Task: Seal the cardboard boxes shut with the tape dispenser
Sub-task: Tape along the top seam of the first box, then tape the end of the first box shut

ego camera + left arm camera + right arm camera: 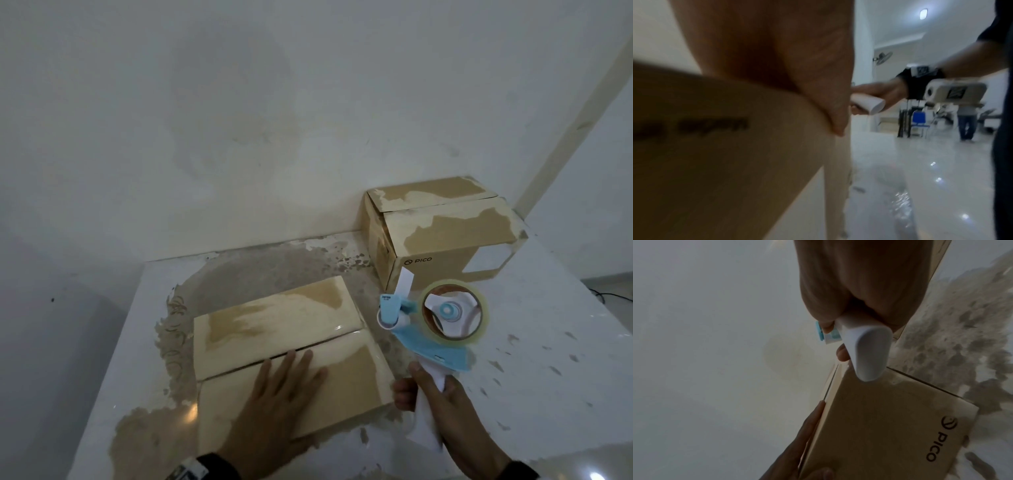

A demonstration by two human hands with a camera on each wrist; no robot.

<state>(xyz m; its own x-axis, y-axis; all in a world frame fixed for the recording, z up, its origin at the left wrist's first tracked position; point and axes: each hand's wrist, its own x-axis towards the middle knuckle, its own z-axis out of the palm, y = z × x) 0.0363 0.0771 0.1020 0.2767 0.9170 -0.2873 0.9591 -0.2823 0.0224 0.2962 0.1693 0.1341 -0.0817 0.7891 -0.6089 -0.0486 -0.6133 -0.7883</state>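
A flat cardboard box (274, 329) lies on the table in front of me, its two top flaps meeting at an untaped seam. My left hand (284, 387) lies flat, fingers straight, on the near flap (719, 162). My right hand (435, 394) grips the white handle of a blue and white tape dispenser (442, 322), held upright just right of the box. A clear tape roll sits in it and a loose tape end sticks up at its front. The handle's butt (869, 353) shows in the right wrist view, above the box (879, 426).
A second, taller cardboard box (442, 233) marked PICO stands at the back right against the white wall, flaps closed. The white table (548, 359) has worn brown patches. Its left edge drops off beside the near box. Far off, a person and a blue chair (919, 120) stand on the floor.
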